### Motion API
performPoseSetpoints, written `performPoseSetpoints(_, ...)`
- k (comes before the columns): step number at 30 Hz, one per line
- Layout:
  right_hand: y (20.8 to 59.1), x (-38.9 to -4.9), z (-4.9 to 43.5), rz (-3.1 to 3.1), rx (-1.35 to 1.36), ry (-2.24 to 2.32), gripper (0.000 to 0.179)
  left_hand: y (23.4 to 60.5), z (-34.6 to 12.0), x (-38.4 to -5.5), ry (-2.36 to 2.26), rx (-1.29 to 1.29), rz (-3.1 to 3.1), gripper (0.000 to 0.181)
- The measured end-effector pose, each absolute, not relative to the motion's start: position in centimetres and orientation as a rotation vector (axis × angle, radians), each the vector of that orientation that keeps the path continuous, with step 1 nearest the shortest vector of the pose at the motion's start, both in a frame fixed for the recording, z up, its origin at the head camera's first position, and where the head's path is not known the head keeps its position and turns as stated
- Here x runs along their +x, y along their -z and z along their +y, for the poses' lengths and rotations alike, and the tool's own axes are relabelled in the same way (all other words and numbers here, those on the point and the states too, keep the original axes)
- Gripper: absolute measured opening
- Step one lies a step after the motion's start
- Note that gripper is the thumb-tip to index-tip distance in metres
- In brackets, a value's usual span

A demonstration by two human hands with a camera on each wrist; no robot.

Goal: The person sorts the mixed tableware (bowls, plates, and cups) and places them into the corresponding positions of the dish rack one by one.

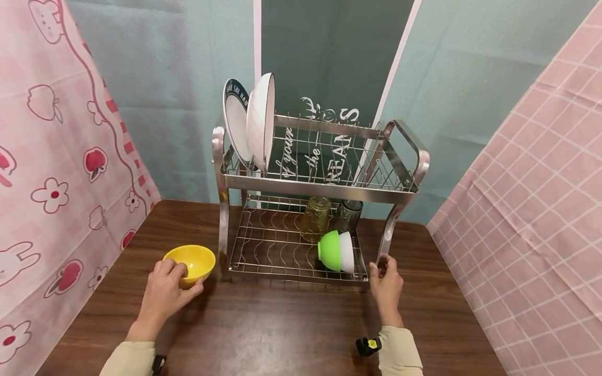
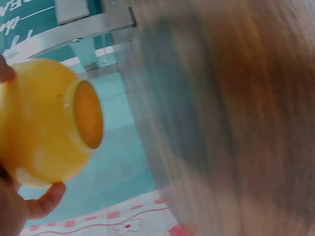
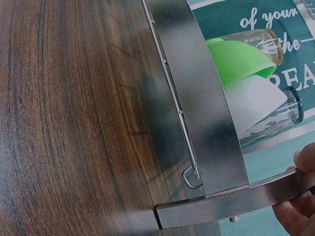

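My left hand grips a yellow bowl by its near rim, left of a two-tier metal dish rack. In the left wrist view the yellow bowl shows its round foot, raised above the table. My right hand holds the rack's front right leg low down, thumb on one side and fingers on the other. On the lower tier a green bowl leans on its side against a white bowl. Both also appear in the right wrist view.
Behind the small bowls stand a yellowish glass and a dark glass. A plate and a large white bowl stand on edge at the upper tier's left. Patterned cloths surround the wooden table.
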State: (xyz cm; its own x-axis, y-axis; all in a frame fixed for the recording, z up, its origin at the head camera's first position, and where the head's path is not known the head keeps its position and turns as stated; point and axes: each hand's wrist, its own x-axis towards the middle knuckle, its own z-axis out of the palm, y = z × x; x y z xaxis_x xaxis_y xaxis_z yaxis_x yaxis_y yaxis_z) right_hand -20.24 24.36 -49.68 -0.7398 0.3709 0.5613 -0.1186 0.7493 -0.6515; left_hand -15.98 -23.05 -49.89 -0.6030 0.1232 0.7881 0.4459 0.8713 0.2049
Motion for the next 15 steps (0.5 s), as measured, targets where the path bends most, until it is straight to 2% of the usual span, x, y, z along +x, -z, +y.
performPoseSetpoints(4,49.6,-20.2,24.4,-2.236,-0.186,-0.897,0.029,49.0,-22.8,-15.7,0.531,-0.453,-2.272,0.032)
performPoseSetpoints(15,49.8,-20.2,24.4,-2.228,-0.183,-0.896,0.029,46.9,-22.2,-14.9,0.509,-0.426,-2.561,0.030)
